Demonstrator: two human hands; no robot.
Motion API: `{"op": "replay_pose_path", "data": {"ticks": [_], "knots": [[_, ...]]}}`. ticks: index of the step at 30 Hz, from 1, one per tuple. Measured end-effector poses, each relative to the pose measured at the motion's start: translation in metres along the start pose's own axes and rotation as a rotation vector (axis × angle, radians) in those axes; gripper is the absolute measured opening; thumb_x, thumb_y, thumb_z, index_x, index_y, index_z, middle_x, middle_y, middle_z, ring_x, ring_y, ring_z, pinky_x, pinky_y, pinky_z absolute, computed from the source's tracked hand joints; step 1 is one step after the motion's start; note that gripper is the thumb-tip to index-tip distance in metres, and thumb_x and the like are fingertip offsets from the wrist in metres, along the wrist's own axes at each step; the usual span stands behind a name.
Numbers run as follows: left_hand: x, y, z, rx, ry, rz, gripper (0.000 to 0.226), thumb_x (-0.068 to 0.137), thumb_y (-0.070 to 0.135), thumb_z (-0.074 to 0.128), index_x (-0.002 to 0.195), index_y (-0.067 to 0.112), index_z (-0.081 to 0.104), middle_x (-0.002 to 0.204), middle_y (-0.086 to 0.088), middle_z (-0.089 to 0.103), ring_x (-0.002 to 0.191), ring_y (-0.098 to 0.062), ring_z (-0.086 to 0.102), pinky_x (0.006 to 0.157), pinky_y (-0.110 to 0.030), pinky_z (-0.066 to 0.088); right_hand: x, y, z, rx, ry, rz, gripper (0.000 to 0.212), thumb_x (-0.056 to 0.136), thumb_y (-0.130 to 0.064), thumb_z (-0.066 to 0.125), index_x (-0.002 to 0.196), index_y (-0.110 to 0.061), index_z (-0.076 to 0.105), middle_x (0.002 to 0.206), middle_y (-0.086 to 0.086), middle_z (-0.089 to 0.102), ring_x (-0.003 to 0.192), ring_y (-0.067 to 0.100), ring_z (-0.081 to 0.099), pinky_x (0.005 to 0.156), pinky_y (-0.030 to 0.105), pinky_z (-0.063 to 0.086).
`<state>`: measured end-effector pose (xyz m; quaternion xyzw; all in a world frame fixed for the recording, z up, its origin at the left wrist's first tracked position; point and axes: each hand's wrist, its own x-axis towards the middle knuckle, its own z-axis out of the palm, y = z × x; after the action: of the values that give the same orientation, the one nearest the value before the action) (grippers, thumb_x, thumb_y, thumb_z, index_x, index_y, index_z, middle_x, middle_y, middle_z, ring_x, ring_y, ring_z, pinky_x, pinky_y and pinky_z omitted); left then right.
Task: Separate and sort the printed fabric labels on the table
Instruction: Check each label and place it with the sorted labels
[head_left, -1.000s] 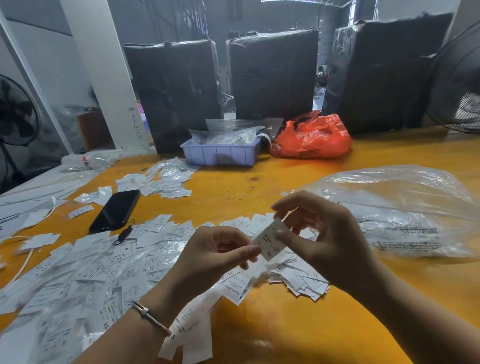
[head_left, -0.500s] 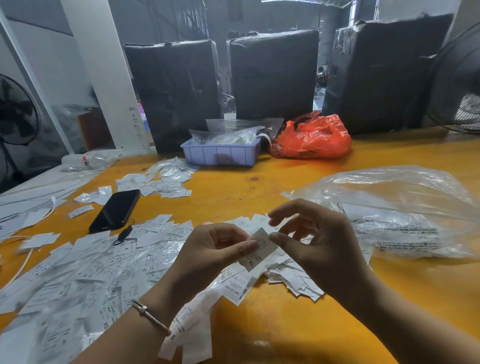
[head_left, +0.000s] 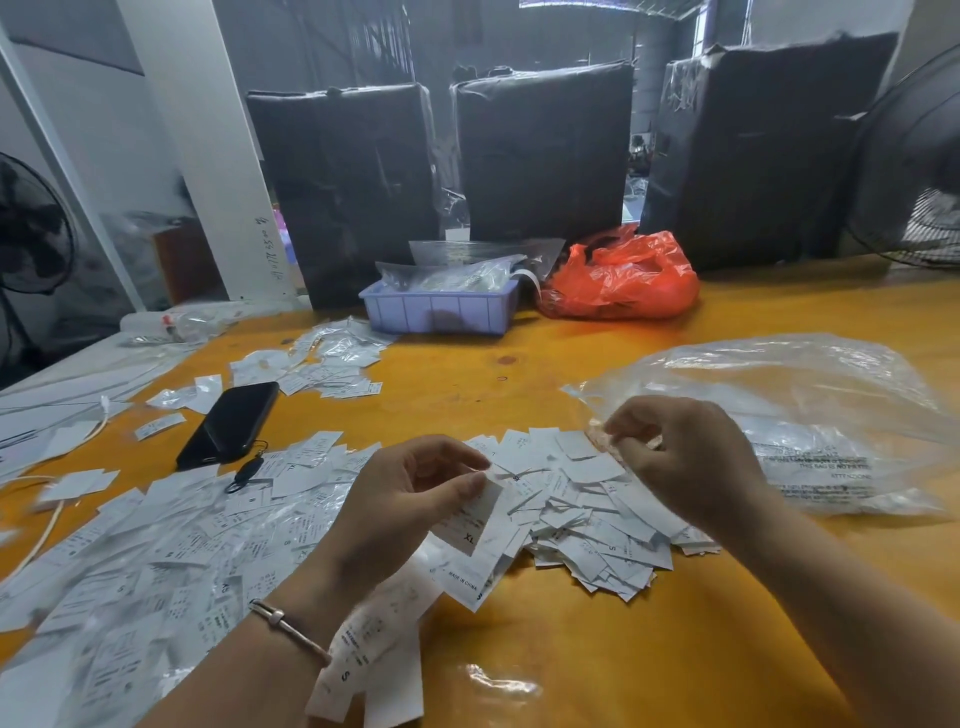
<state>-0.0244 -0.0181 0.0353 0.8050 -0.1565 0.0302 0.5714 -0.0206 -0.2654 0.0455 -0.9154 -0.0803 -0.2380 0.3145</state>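
While the head view looks down on the orange surface (head_left: 545, 649), left hand (head_left: 410, 499) pinches a white label marked XL (head_left: 475, 519) between thumb and forefinger – grip closed on that label, held just above the loose labels. A strip of more labels (head_left: 374, 654) hangs down below the same hand; whether the hand holds it too, cannot tell. Bracelet (head_left: 288, 623) sits on the left wrist.

Right hand (head_left: 691, 457) is apart from the left, over the right end of the near label heap (head_left: 587, 509), fingers curled. It is blurred, so I can't tell if that grip has anything in it.

Task items: a wide spread of labels (head_left: 156, 561) covers the left part of the surface, the near heap lies between the hands, and a smaller batch (head_left: 327, 364) sits farther back.

Other stuff – clear plastic bag (head_left: 810, 415) just right of the right hand, black phone (head_left: 231, 423) left of centre, blue tray (head_left: 441, 312) with clear bags in it at the back, red plastic bag (head_left: 623, 278) beside it, three black-wrapped bales (head_left: 540, 150) behind.
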Motion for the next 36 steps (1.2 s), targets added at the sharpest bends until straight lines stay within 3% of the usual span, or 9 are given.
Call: {"op": "replay_pose_path", "data": {"ticks": [5, 8, 11, 14, 19, 24, 29, 34, 36], "knots": [[0.003, -0.007, -0.009, 0.158, 0.091, -0.02, 0.014, 0.088, 0.009, 0.068, 0.084, 0.021, 0.073, 0.083, 0.004, 0.074, 0.082, -0.011, 0.068, 0.071, -0.025, 0.054, 0.011, 0.032, 0.001, -0.407, -0.022, 0.215, 0.041, 0.078, -0.003, 0.052, 0.116, -0.016, 0.059, 0.121, 0.005, 0.055, 0.113, 0.024, 0.045, 0.09, 0.039, 0.042], [0.005, -0.01, -0.012, 0.265, 0.163, -0.053, 0.021, 0.091, 0.006, 0.062, 0.082, 0.022, 0.071, 0.081, 0.005, 0.071, 0.083, -0.012, 0.066, 0.073, -0.032, 0.053, 0.014, 0.045, -0.01, -0.419, 0.056, 0.33, 0.034, 0.074, 0.0, 0.051, 0.105, -0.012, 0.057, 0.113, 0.009, 0.054, 0.107, 0.028, 0.045, 0.088, 0.038, 0.038], [0.007, -0.012, -0.015, 0.34, 0.209, -0.111, 0.031, 0.092, 0.001, 0.052, 0.077, 0.023, 0.069, 0.075, 0.009, 0.068, 0.076, -0.013, 0.063, 0.066, -0.031, 0.05, 0.016, 0.053, -0.016, -0.572, -0.093, 0.432, 0.002, 0.085, -0.014, 0.05, 0.086, -0.016, 0.05, 0.1, 0.005, 0.053, 0.104, 0.028, 0.05, 0.086, 0.035, 0.038], [0.007, -0.014, -0.019, 0.442, 0.16, -0.154, 0.037, 0.082, -0.004, 0.045, 0.063, 0.021, 0.065, 0.054, 0.008, 0.06, 0.057, -0.014, 0.053, 0.057, -0.032, 0.042, 0.017, 0.058, -0.013, -0.617, -0.167, 0.473, 0.013, 0.09, -0.019, 0.047, 0.077, -0.018, 0.048, 0.09, 0.002, 0.05, 0.098, 0.027, 0.053, 0.094, 0.037, 0.038], [0.004, -0.012, -0.015, 0.573, 0.177, -0.14, 0.035, 0.073, -0.008, 0.045, 0.055, 0.019, 0.057, 0.069, 0.005, 0.061, 0.077, -0.012, 0.056, 0.062, -0.031, 0.041, 0.021, 0.074, -0.007, -0.597, -0.038, 0.439, 0.012, 0.089, -0.02, 0.056, 0.083, -0.016, 0.065, 0.096, 0.005, 0.061, 0.092, 0.024, 0.055, 0.072, 0.028, 0.046], [0.005, -0.013, -0.011, 0.624, 0.181, -0.06, 0.035, 0.079, -0.006, 0.047, 0.061, 0.021, 0.06, 0.084, 0.007, 0.062, 0.091, -0.009, 0.054, 0.076, -0.035, 0.046, 0.022, 0.076, -0.006, -0.567, 0.083, 0.375, 0.024, 0.09, -0.018, 0.053, 0.074, -0.017, 0.071, 0.091, 0.006, 0.063, 0.095, 0.025, 0.051, 0.063, 0.028, 0.037], [0.004, -0.015, -0.008, 0.614, 0.168, 0.029, 0.034, 0.081, -0.002, 0.053, 0.063, 0.027, 0.059, 0.089, 0.014, 0.061, 0.096, -0.007, 0.054, 0.078, -0.027, 0.042, 0.017, 0.053, -0.007, -0.333, 0.248, 0.252, 0.027, 0.092, -0.017, 0.053, 0.066, -0.013, 0.059, 0.069, 0.004, 0.054, 0.065, 0.021, 0.047, 0.051, 0.025, 0.029], [0.007, -0.017, -0.002, 0.45, 0.052, 0.142, 0.013, 0.088, 0.026, 0.066, 0.096, 0.035, 0.067, 0.11, 0.025, 0.058, 0.107, 0.007, 0.052, 0.087, -0.02, 0.046, -0.002, -0.004, 0.002, 0.346, -0.237, 0.133, 0.016, 0.087, -0.015, 0.066, 0.071, -0.011, 0.066, 0.062, 0.003, 0.066, 0.058, 0.017, 0.061, 0.058, 0.028, 0.052], [0.006, -0.013, 0.0, 0.335, -0.047, 0.142, 0.035, 0.081, 0.051, 0.067, 0.115, 0.043, 0.061, 0.119, 0.034, 0.054, 0.112, 0.012, 0.05, 0.084, -0.011, 0.047, -0.009, -0.019, 0.006, 0.624, -0.43, 0.099, 0.011, 0.085, -0.012, 0.066, 0.075, -0.008, 0.068, 0.064, 0.007, 0.068, 0.056, 0.015, 0.06, 0.053, 0.02, 0.047]]}}
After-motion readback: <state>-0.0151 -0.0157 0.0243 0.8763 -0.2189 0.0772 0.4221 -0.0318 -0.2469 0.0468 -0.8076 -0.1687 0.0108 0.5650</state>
